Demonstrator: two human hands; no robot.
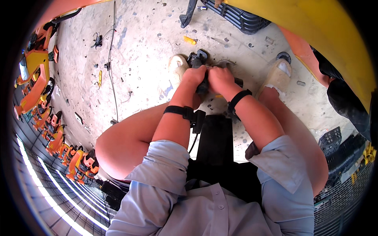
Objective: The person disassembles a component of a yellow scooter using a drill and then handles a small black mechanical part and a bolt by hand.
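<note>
Between my shoes, low over the floor, my left hand (pixel 193 75) and my right hand (pixel 219 78) are closed close together. A black object (pixel 202 85) with a bulky, rounded body runs beside the fingers of my left hand, which is wrapped against it; its kind is hard to make out. Its dark, knobby upper end (pixel 198 57) shows just beyond the knuckles. My right hand makes a fist with the back of it upward, and what its fingers hold is hidden. A short dark cylinder end (pixel 238 82) sticks out past its outer side.
A yellow-handled piece (pixel 189 40) lies on the stained floor beyond my hands. A thin black cable (pixel 112 59) runs along the left. Large yellow bodywork (pixel 323 27) overhangs the far right, near a black grille (pixel 240 17). Orange-and-yellow vehicles (pixel 37 82) line the left side.
</note>
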